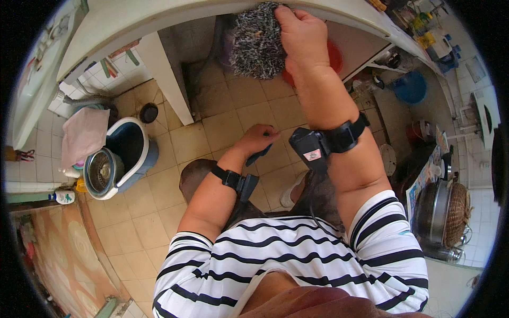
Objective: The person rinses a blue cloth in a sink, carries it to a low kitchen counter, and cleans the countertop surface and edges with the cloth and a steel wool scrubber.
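Observation:
My right hand (304,35) is raised near the front edge of the white counter (159,22). Its fingers pinch a shaggy black-and-white pad (258,43), perhaps a duster or mop head, which hangs in front of the space under the counter. Lower down, my left hand (256,139) is curled over the tiled floor around a dark cloth-like piece (259,155); most of that piece is hidden by the hand. Behind my right wrist, part of a red basin (335,57) shows.
At left stands a blue-and-white mop bucket (149,159) with a metal spin basket (102,171). A pink cloth (85,133) lies behind it, near a round black floor piece (149,113). A blue basin (409,87), a metal pot (431,210) and a woven basket (457,214) are at right.

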### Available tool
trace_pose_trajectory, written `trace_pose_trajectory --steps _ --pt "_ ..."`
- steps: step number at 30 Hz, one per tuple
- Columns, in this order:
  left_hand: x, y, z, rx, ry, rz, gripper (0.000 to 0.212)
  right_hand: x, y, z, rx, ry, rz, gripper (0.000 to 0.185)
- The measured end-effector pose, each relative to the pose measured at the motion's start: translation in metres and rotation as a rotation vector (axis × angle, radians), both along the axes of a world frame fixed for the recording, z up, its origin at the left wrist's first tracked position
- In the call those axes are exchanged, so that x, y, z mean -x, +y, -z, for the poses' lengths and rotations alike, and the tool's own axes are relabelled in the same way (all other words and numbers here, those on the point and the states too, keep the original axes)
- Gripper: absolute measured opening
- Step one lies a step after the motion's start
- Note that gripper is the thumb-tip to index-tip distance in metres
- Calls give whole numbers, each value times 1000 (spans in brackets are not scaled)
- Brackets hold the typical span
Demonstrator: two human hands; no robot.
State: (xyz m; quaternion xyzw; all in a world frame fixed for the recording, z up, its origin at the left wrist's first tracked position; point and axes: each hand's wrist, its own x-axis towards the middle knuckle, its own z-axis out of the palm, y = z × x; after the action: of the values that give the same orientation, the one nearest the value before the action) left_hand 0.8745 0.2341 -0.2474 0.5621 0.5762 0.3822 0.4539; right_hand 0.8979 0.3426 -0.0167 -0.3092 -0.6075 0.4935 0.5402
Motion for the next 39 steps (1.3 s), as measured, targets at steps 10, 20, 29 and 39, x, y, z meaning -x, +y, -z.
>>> trace_pose_trajectory --steps 10,20,29,39 --pt "0 13 32 25 -75 142 39 11 -11 -8 -161 -159 -58 31" --pt "-7 9 14 110 7 36 35 -30 25 -1 90 76 -53 23" --pt "-10 8 1 226 -91 57 34 -12 11 -6 -51 -90 -69 28" --pt "-8 11 19 166 14 108 32 -31 18 -7 88 108 -67 24"
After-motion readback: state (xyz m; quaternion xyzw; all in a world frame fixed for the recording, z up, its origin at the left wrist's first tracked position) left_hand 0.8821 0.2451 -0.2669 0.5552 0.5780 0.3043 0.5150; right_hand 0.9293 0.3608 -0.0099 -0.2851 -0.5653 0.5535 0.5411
